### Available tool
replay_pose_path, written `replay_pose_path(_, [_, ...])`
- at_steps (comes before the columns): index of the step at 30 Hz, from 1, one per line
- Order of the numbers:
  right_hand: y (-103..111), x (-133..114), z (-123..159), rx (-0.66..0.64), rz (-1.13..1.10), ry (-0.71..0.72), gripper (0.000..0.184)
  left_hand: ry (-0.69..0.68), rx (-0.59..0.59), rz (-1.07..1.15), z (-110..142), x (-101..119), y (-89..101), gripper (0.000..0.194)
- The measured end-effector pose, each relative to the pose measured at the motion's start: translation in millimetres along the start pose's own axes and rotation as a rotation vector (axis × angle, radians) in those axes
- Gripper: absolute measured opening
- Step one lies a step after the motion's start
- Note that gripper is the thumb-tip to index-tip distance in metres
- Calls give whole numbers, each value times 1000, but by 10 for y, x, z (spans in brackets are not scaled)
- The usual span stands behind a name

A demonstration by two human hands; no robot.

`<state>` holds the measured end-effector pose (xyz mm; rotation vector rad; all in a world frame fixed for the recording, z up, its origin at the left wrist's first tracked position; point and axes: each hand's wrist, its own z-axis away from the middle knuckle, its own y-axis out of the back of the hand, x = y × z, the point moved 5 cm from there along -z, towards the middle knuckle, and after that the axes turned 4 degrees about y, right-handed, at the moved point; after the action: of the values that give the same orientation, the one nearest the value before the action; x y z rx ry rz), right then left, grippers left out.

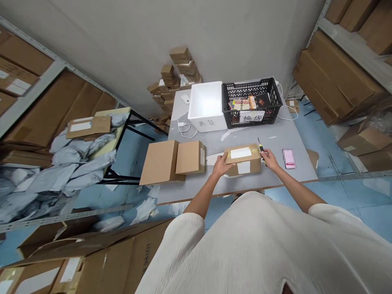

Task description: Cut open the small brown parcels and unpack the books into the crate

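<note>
A taped cardboard box (pixel 252 168) with white labels lies on the grey table (pixel 214 188), close to its front edge. My left hand (pixel 221 165) grips the left end of this box, thumb on the near side. At the box's right end, my right hand (pixel 270 159) is closed around a yellow and black utility knife (pixel 261 150). The knife's blade points up and away from me, beside the box's right end. Whether the blade touches the cardboard I cannot tell.
Two brown boxes (pixel 162 161) stand at the table's left. Behind are a white foam bin (pixel 206 124) and a black crate (pixel 225 100) holding books. A pink item (pixel 288 158) lies to the right. Parcel-filled shelves flank the table; grey mailing bags (pixel 52 177) are piled left.
</note>
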<state>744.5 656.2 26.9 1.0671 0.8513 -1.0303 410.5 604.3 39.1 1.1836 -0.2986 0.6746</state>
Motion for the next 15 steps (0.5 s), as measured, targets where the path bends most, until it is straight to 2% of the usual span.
replay_pose_path(5, [152,16,-17,3,3,-21,59,22,-37,42,-135,44,-60,92])
replay_pose_path(7, [124,70,-18,-15,-5,-29,57,54,-32,89,-224,30,-118,91])
replay_pose_path(11, [47,194,-30,-14,5,-17,58,113,52,267,-407,-9,-200,89])
replay_pose_path(15, [30,313,-23,0,11,-11,62,106,9,419,-451,-82,-369,74])
